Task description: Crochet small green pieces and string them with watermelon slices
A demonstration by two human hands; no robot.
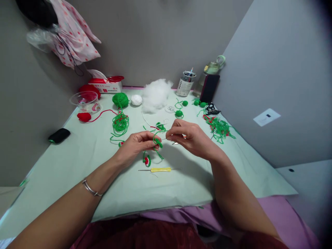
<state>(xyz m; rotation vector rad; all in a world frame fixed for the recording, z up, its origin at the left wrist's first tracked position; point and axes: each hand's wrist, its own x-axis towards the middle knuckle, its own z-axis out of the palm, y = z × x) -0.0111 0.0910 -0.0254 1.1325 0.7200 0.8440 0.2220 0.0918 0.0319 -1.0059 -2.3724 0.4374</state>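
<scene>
Between the fingertips of my left hand (pixel 137 145) is a small green crocheted piece (pixel 158 142), with green yarn trailing from it. My right hand (pixel 188 136), just to its right, pinches a thin needle (pixel 163 139) that points at the piece. Under the right fingers lies a pair of scissors (pixel 175 143), mostly covered. A little red, white and green crocheted piece (pixel 147 160) rests on the table below the hands. Closer to me is a crochet hook with a yellow handle (pixel 160 169). A similar small piece (pixel 120 144) shows partly behind my left hand.
A green yarn ball (pixel 120 100), a white ball (pixel 136 100) and fluffy white stuffing (pixel 157 95) sit at the back. Tangled green and red yarn (pixel 220 129) lies right. A clear tub (pixel 90 105), tissue box (pixel 107 85), tin (pixel 185 84), phone (pixel 209 89) and bottle (pixel 199 86) line the edges.
</scene>
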